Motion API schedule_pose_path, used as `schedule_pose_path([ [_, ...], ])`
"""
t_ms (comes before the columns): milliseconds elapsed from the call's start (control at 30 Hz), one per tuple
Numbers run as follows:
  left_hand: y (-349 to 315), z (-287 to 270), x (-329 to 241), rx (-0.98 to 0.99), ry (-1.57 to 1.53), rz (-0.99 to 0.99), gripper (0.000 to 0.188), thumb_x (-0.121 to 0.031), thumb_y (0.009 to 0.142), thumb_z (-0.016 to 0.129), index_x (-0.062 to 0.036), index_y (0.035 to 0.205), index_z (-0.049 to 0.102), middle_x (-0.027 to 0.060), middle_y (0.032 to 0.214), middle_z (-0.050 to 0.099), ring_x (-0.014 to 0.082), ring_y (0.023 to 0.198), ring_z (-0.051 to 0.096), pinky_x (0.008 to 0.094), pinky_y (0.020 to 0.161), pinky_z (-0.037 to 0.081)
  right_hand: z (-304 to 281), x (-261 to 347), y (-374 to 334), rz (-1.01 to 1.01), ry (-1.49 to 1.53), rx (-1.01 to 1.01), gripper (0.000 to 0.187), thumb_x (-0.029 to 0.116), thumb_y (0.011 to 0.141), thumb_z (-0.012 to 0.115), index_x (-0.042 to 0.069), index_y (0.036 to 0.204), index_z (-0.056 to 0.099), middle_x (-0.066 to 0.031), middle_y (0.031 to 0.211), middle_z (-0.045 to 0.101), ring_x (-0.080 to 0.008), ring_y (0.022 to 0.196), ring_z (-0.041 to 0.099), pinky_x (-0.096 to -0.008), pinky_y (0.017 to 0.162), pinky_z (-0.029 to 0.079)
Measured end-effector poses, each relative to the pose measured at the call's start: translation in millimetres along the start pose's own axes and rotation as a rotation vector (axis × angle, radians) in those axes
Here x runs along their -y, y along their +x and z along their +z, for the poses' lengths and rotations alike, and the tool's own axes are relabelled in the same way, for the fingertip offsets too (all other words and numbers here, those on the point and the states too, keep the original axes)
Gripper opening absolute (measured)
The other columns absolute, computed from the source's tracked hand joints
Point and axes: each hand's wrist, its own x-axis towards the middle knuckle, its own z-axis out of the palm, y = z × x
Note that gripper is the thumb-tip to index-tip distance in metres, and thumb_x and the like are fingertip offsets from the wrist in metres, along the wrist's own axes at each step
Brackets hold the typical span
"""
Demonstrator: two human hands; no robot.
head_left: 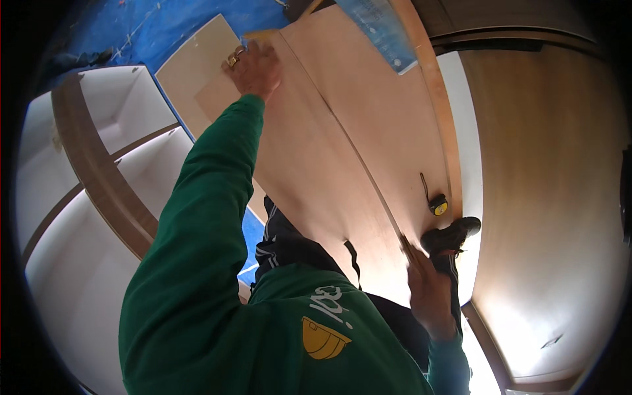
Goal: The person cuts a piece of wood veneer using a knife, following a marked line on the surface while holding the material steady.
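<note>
A large pale plywood sheet lies in front of me, crossed by a long thin dark line, a strip or a seam; I cannot tell which. My left hand, with rings on it, is over the sheet's far left part, fingers bent and blurred, close to a small light wooden piece. My right hand is at the line's near end, its fingers pressed together and smeared by motion. What it grips there is hidden. A yellow and black tape measure rests on the sheet's right side.
My dark shoe stands by the sheet's right edge. White shelving with brown edges is on the left, a wooden panel on the right. Blue sheeting covers the floor beyond. A blue printed packet lies at the sheet's far end.
</note>
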Motion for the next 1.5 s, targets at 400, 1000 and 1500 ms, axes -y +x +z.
schedule_pose_path([
  [400, 0.8, 8.8, 9.1, -0.015, 0.147, 0.142, 0.038, -0.035, 0.107, 0.047, -0.0165, 0.136, 0.065, 0.0149, 0.133, 0.066, 0.0426, 0.135, 0.056, 0.0692, 0.115, 0.032, 87.6, 66.7, 276.9, -0.333, 0.149, -0.172, 0.034, 0.036, 0.109, 0.061, 0.010, 0.130, 0.066, -0.0278, 0.081, 0.072, -0.0528, 0.079, 0.071, -0.0625, 0.072, 0.056],
  [1000, 4.7, 14.1, 5.0, -0.046, 0.007, 0.041, 0.054, -0.046, 0.112, 0.039, -0.0048, 0.137, 0.063, 0.0230, 0.137, 0.067, 0.0448, 0.134, 0.057, 0.0634, 0.121, 0.027, 71.6, 59.8, 223.3, -0.300, 0.071, -0.209, 0.034, 0.035, 0.108, 0.063, 0.013, 0.135, 0.065, -0.0256, 0.074, 0.069, -0.0512, 0.070, 0.069, -0.0595, 0.061, 0.056],
  [1500, 5.6, 23.6, 9.0, -0.147, 0.032, 0.037, 0.046, -0.041, 0.111, 0.041, -0.0081, 0.129, 0.067, 0.0180, 0.140, 0.066, 0.0431, 0.132, 0.059, 0.0644, 0.116, 0.032, -24.4, 19.6, -6.6, 0.085, -0.016, 0.059, 0.041, 0.016, 0.107, 0.061, 0.008, 0.147, 0.060, -0.0142, 0.141, 0.070, -0.0378, 0.076, 0.076, -0.0504, 0.066, 0.060],
])
